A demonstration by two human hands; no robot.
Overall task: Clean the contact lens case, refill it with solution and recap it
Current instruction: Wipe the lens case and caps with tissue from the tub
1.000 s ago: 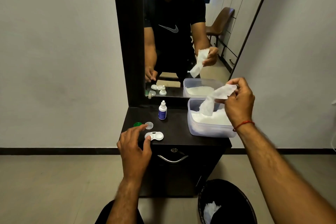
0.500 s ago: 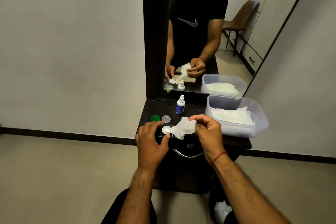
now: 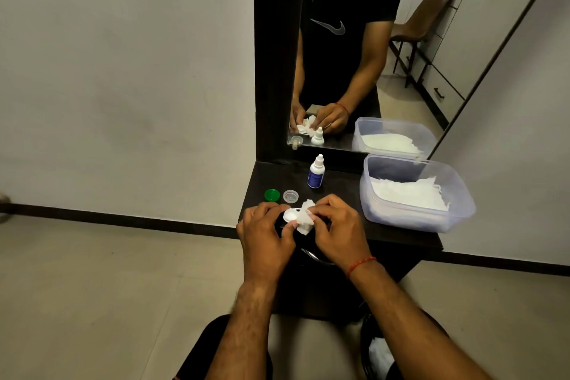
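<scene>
The white contact lens case [image 3: 290,215] lies uncapped on the dark dresser top [image 3: 339,185]; only its left well shows. My left hand [image 3: 265,237] grips the case at its left side. A crumpled white tissue [image 3: 305,218] is pinched in my right hand [image 3: 334,230] and pressed onto the case's right well, which it hides. Behind the case lie a green cap [image 3: 272,195] and a clear cap [image 3: 290,196], both off. The small white solution bottle [image 3: 316,172] with a blue label stands upright farther back.
A clear plastic tub [image 3: 456,194] of white tissues sits at the right of the dresser top. A mirror [image 3: 354,55] rises behind. A black bin [image 3: 376,352] with a used tissue stands on the floor at the lower right.
My right hand pulled a tissue from the tub, carried it left to the case and now presses it into the right well. My left hand closed on the case.
</scene>
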